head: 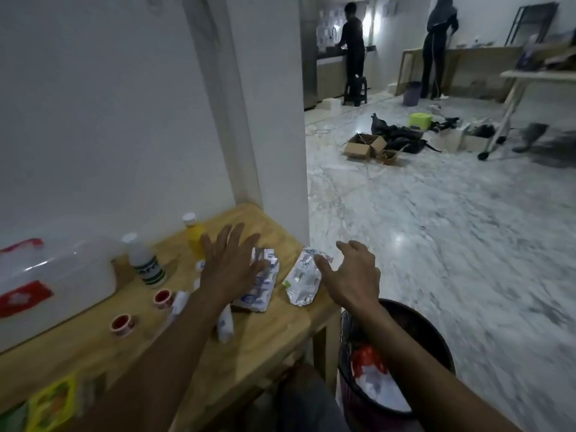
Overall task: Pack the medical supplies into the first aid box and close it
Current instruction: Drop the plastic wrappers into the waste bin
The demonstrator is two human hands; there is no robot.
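While lidded, first aid box (56,272), supplies outside

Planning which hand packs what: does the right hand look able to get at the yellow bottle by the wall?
Probably not directly: the left hand lies spread between the right hand and the yellow bottle.

A dark wastebasket (436,353) stands on the marble floor (452,244) just beside the wooden surface (249,353), with red and white rubbish inside. Further off, open cardboard boxes (364,146) lie near a heap of black bags (396,135) and a lime-green stool (420,120). Two people (353,48) stand at counters along the far wall, a black step stool (355,90) beside one.
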